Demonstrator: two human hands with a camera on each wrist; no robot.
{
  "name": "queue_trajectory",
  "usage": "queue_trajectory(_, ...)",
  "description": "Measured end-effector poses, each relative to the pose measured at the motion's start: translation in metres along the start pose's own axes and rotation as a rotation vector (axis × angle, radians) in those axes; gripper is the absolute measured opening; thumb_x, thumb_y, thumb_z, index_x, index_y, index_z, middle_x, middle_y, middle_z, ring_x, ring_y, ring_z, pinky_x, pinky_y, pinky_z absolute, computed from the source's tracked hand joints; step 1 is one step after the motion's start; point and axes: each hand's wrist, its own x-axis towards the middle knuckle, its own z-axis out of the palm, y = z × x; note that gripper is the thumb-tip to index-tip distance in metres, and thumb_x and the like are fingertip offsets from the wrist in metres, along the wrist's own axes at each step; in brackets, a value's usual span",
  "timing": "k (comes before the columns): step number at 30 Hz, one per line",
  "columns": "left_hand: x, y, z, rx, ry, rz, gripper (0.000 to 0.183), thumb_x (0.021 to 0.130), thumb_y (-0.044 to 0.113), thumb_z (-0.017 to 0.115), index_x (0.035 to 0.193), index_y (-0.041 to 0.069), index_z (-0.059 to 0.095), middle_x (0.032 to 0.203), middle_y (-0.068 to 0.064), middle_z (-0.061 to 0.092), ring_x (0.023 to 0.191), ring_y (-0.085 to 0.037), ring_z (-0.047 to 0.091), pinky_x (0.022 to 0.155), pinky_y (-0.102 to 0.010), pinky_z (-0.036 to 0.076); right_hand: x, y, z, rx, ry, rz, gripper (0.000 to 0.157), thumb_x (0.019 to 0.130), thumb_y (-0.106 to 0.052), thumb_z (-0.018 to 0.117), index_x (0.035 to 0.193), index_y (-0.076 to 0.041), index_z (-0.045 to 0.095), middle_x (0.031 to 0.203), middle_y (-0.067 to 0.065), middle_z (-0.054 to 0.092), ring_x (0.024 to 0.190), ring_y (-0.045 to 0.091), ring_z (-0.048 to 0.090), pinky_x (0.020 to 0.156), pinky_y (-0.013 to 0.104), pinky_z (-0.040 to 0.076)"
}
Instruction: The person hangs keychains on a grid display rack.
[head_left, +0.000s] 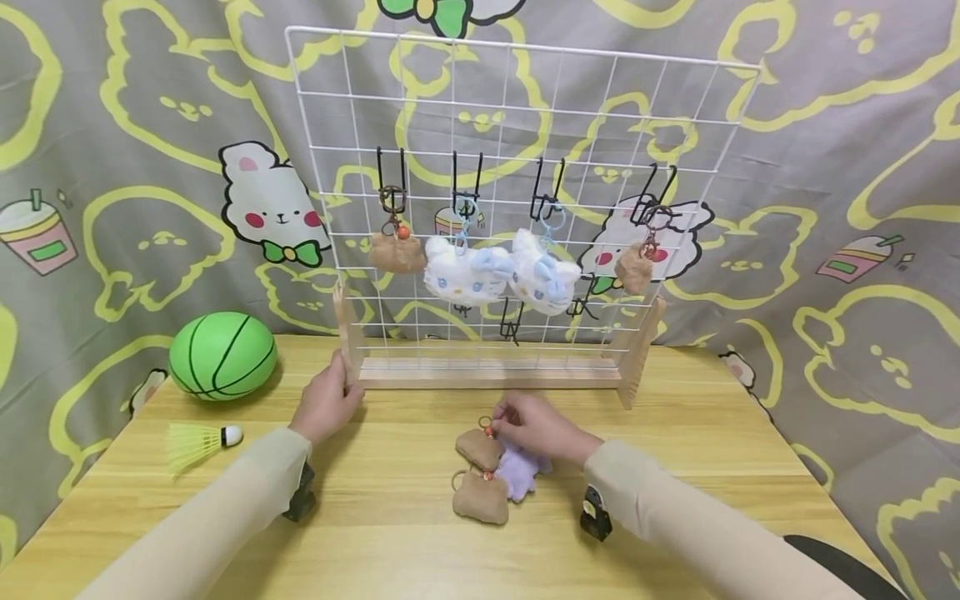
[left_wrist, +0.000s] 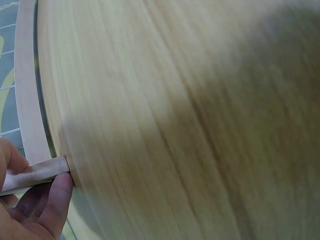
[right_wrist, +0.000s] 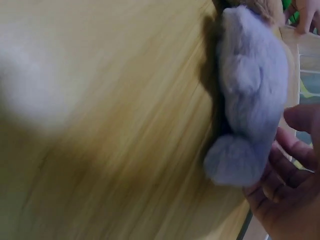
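My left hand (head_left: pixel 327 402) grips the wooden end foot (left_wrist: pixel 37 174) of a white wire grid rack (head_left: pixel 525 107), thumb and fingers on opposite sides of it. My right hand (head_left: pixel 542 425) is over a small pile of plush keychains, its fingers loosely bent. In the right wrist view its fingertips are right at the edge of a purple plush (right_wrist: pixel 255 85), thumb apart from the fingers. Two brown plush keychains, an upper one (head_left: pixel 480 450) and a lower one (head_left: pixel 481 497), lie beside the purple one. The upper one's metal ring and orange bead are close to the right fingertips.
Black hooks on the rack hold two white cat plushes (head_left: pixel 467 275) (head_left: pixel 544 275) and two brown plushes (head_left: pixel 397 252) (head_left: pixel 634 268). Lower hooks (head_left: pixel 512 321) hang bare. On the left are a green ball (head_left: pixel 222 356) and a yellow shuttlecock (head_left: pixel 197 443). A patterned curtain stands behind.
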Motion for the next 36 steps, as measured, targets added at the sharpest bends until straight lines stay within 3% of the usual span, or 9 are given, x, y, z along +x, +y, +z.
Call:
queue_trajectory(4,0.0,0.0,0.0,0.012,0.009,0.008,0.049,0.096,0.005,0.056,0.14,-0.007,0.04,0.094,-0.021,0.065,0.079,-0.029,0.059,0.072,-0.047,0.052,0.006,-0.004,0.006,-0.07,-0.006,-0.001,0.01,0.097,-0.012,0.07,0.102,-0.003,0.069,0.09,0.005,0.072,0.08,0.006,0.061,0.074,0.022,0.052)
queue_trajectory(10,-0.001,0.0,0.0,0.02,0.018,0.016,0.048,0.095,0.006,0.056,0.138,-0.009,0.041,0.095,-0.022,0.065,0.079,-0.03,0.059,0.071,-0.049,0.052,0.012,-0.01,0.009,-0.149,-0.029,-0.019,0.013,0.094,-0.009,0.072,0.105,-0.002,0.07,0.099,0.009,0.074,0.091,0.019,0.069,0.085,0.03,0.058)
queue_trajectory(20,0.001,-0.002,0.001,0.016,0.014,0.013,0.048,0.094,0.005,0.055,0.139,-0.008,0.04,0.101,-0.025,0.067,0.079,-0.03,0.06,0.072,-0.049,0.053,0.014,-0.009,0.004,-0.082,-0.074,-0.007,0.017,0.095,-0.003,0.067,0.112,0.0,0.067,0.101,0.01,0.072,0.093,0.018,0.067,0.086,0.031,0.057)
queue_trajectory(30,-0.001,0.0,0.001,0.016,0.015,0.012,0.046,0.094,0.005,0.056,0.137,-0.007,0.042,0.093,-0.021,0.064,0.078,-0.029,0.058,0.071,-0.047,0.051,0.016,-0.005,0.004,-0.153,-0.066,-0.023,0.029,0.087,0.002,0.073,0.115,0.002,0.069,0.111,0.017,0.072,0.104,0.031,0.069,0.097,0.047,0.057)
queue_trajectory(36,0.0,-0.002,0.002,0.011,0.011,0.006,0.049,0.096,0.006,0.056,0.14,-0.007,0.04,0.101,-0.025,0.067,0.082,-0.031,0.06,0.075,-0.051,0.053,0.018,-0.006,0.005,-0.201,-0.046,-0.015,0.022,0.086,-0.001,0.076,0.108,0.0,0.07,0.103,0.013,0.07,0.095,0.024,0.066,0.091,0.042,0.057)
